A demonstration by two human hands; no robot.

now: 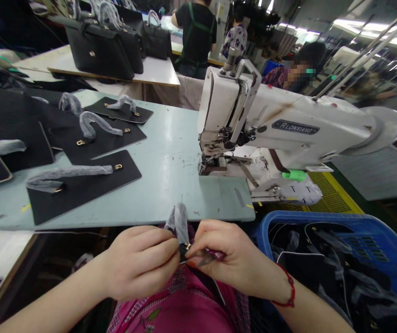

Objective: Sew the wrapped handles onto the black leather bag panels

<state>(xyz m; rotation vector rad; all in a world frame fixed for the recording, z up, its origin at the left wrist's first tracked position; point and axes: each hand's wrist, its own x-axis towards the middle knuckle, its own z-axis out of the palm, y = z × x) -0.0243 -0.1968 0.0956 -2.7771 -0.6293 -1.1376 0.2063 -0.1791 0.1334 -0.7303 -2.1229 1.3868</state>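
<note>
One black piece (183, 254) with wrapped handle (181, 225), judged light, pliable, best held by its edges: my left hand (144, 261) pinched it, my right hand (228, 254) gripped pointed snips (207, 259).

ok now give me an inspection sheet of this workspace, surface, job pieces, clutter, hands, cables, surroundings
Surface: pale blue-green tabletop, scuffed in places.
Job's things: small black piece with a plastic-wrapped handle between the hands; black panels with wrapped handles lie on the tabletop's left.
Clutter: loose dark threads and yellow scraps.
Hands: left hand at the black piece, its fingertips partly hidden; right hand holds a pointed metal tool, possibly thread snips.
Cables: no power cable made out.
Surroundings: white RLONXIANG sewing machine; blue plastic basket of black pieces; black handbags on a table behind; other people in the background.
</note>
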